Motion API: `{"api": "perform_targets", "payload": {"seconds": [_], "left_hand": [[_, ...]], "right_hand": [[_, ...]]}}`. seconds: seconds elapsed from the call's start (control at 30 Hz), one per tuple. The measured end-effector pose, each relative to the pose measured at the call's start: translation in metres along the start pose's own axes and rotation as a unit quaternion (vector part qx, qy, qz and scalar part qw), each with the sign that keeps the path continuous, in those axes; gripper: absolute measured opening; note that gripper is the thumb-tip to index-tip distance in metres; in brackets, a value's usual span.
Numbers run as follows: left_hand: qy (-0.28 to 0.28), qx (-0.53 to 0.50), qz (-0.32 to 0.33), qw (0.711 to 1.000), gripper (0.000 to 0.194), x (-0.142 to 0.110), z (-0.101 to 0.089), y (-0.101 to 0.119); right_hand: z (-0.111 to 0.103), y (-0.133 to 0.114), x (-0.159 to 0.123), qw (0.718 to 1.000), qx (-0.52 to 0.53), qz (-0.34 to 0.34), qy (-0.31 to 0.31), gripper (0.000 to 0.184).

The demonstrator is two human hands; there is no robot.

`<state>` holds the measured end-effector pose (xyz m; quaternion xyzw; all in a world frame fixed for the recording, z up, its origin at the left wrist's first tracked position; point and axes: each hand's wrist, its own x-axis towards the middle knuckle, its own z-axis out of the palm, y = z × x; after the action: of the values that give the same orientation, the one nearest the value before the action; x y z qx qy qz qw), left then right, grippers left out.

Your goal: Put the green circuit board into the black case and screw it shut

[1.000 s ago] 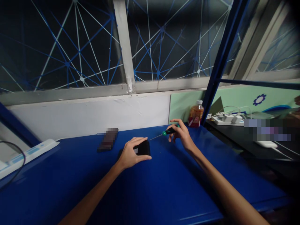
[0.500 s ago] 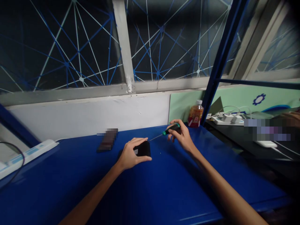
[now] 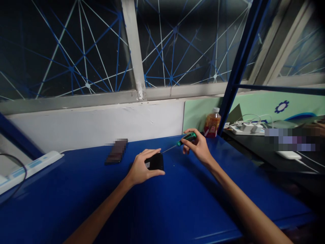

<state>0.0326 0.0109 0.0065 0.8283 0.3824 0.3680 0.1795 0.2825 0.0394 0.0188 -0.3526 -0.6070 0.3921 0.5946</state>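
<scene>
At table centre, the left hand [image 3: 141,168] clamps a small black device [image 3: 154,161]; from two o'clock the right hand [image 3: 198,146] pinches a green-handled screwdriver [image 3: 183,140], tip at the device's top edge. With the shaft lying so shallow, the tip could skid off and gouge the casing.

Blue table [image 3: 177,203]: small black device [image 3: 154,162], dark flat object [image 3: 116,151], white power strip [image 3: 30,168], bottle [image 3: 212,124] at back.

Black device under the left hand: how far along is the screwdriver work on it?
Done: nothing visibly removed; no loose screws or cover can be made out on the blue table. In hand: the left hand grips the black device; the right hand holds the screwdriver, tip at its far edge. Left: the device looks closed.
</scene>
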Motion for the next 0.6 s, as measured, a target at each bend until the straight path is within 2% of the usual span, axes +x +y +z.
{"api": "perform_targets", "payload": {"seconds": [0.17,0.33,0.5,0.6], "left_hand": [[0.001,0.004,-0.002,1.000,0.072,-0.0001,-0.0009,0.0014],[0.002,-0.002,-0.005,1.000,0.070,0.0006,-0.0011,0.0041],[0.004,-0.002,-0.001,1.000,0.071,0.0008,-0.0010,0.0030],[0.002,0.003,0.000,1.000,0.072,0.0005,-0.0004,0.0016]], "right_hand": [[0.0015,-0.0007,-0.0018,0.997,-0.061,-0.010,0.038,0.041],[0.0029,0.0008,-0.0008,1.000,0.007,0.001,-0.003,0.051],[0.0032,0.0046,-0.0008,0.997,-0.059,-0.003,0.045,0.049],[0.0037,0.0053,-0.0009,0.996,-0.075,-0.010,0.054,0.047]]}}
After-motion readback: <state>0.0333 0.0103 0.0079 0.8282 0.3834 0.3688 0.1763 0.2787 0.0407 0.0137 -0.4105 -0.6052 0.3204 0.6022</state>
